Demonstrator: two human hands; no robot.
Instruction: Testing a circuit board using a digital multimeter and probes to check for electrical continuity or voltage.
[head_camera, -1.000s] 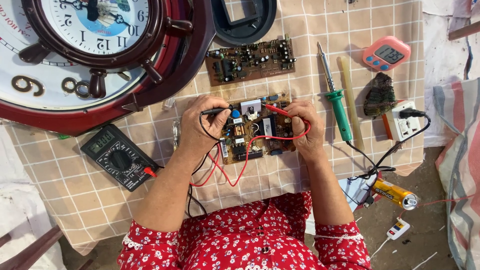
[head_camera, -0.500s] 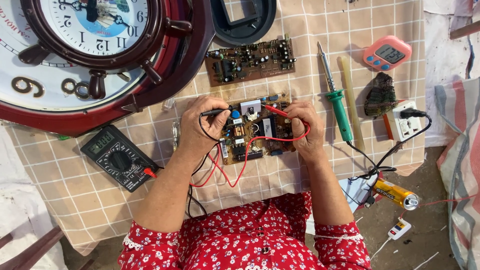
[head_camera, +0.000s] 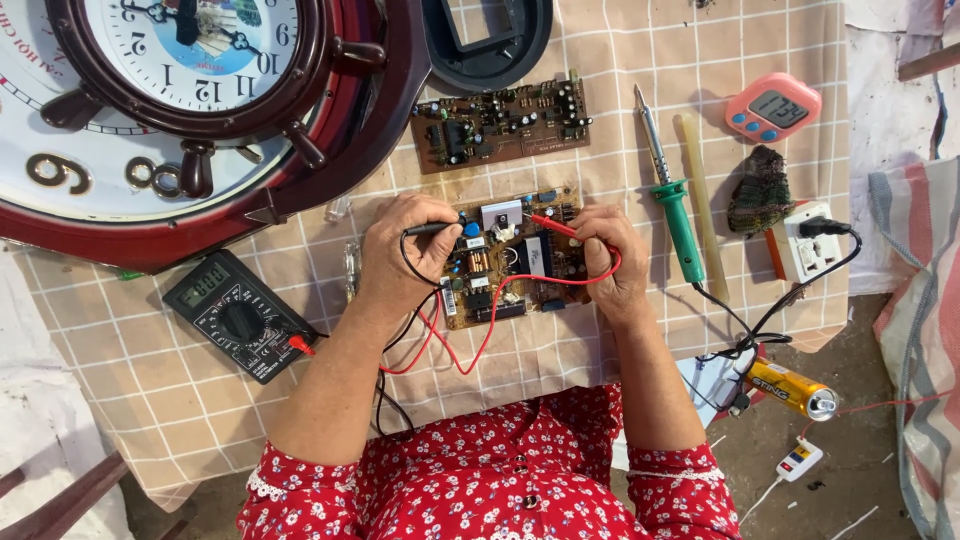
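My left hand (head_camera: 400, 252) pinches the black probe (head_camera: 432, 229), fingers closed around its shaft, tip pointing right toward the middle of the circuit board (head_camera: 510, 258). My right hand (head_camera: 610, 262) grips the red probe (head_camera: 548, 224) the same way, tip angled up-left and resting on the board's upper part near the pale square component; I cannot tell the exact contact spot. The board lies flat on the checked beige tablecloth (head_camera: 150, 380), directly between both hands and just in front of my body. Red and black leads (head_camera: 455, 345) loop below the board's near edge and run left toward the multimeter (head_camera: 238, 316), a dark unit lying tilted on the cloth, well to the left of my left forearm, with a red plug at its lower right corner. Above the board sits a second circuit board (head_camera: 500, 125), brown, apart from the first. Right of my right hand lies a soldering iron (head_camera: 672, 200) with a green handle, tip pointing away from me, and just beside it a pale yellowish stick (head_camera: 702, 200). Further right: a pink digital timer (head_camera: 772, 106), a dark scrubby pad (head_camera: 760, 190), and a white socket block (head_camera: 805, 250) with a black plug in it. A large ship-wheel wall clock (head_camera: 200, 110) with a dark red rim covers the upper left. A yellow can (head_camera: 792, 388) lies on the ground at lower right.
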